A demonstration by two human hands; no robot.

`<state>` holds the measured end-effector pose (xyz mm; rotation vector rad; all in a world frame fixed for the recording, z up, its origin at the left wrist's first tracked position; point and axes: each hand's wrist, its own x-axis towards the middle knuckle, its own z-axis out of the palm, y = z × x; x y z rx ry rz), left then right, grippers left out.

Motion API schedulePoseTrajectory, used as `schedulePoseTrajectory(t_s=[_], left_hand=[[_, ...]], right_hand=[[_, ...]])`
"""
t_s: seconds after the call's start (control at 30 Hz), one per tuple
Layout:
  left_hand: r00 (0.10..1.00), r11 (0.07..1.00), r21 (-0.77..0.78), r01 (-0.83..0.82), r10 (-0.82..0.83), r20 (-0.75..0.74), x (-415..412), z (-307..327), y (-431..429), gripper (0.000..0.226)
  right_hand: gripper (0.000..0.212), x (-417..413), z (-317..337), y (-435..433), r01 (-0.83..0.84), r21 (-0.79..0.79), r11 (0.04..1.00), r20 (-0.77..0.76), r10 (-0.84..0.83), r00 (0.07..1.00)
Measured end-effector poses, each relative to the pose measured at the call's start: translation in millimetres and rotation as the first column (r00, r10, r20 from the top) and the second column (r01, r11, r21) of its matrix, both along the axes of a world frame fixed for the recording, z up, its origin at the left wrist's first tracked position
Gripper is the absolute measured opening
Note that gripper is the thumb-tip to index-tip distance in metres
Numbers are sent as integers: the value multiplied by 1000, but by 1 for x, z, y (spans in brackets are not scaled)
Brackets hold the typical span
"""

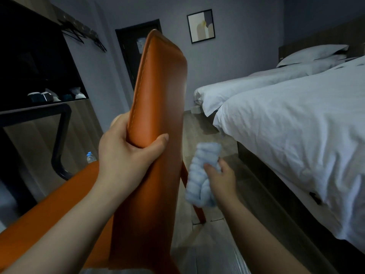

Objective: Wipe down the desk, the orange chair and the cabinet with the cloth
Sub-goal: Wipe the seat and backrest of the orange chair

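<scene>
The left hand [126, 153] grips the orange chair [158, 107] backrest; keep it braced; the right hand [221, 178] clutches the cloth [203, 169]; press it flat down the rear face.

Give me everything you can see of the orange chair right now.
The orange chair looks upholstered in smooth, leather-like material with a stitched seam along the backrest's rim. The backrest fills the middle of the view, the seat runs to the lower left, and one orange leg shows at lower right. The left hand grips the backrest's rim. The cloth, held by the right hand, hangs beside it; contact unclear.
</scene>
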<state>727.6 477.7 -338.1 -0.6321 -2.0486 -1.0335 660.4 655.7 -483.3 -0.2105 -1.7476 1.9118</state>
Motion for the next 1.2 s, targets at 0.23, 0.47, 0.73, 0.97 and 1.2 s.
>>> schedulePoseTrajectory(t_s=[0.23, 0.47, 0.73, 0.97, 1.2], left_hand=[[1000, 1000, -14, 8, -9, -14, 0, 1, 0, 41], [1000, 1000, -13, 19, -19, -19, -1, 0, 0, 44], [999, 1000, -1, 31, -31, -17, -1, 0, 1, 48], [999, 1000, 2, 31, -31, -13, 0, 0, 2, 49], [999, 999, 4, 36, -36, -11, 0, -1, 2, 48]], right_hand=[[21, -11, 125, 15, 84, -85, 993, -265, -104, 959], [36, -37, 184, 7, 41, -43, 998, -390, -55, 919], [39, -53, 176, 7, -51, 38, 998, -296, 60, 953], [34, -54, 138, -3, -139, 14, 990, -224, 139, 965], [11, -55, 81, -17, -227, -8, 974, -103, 225, 969]])
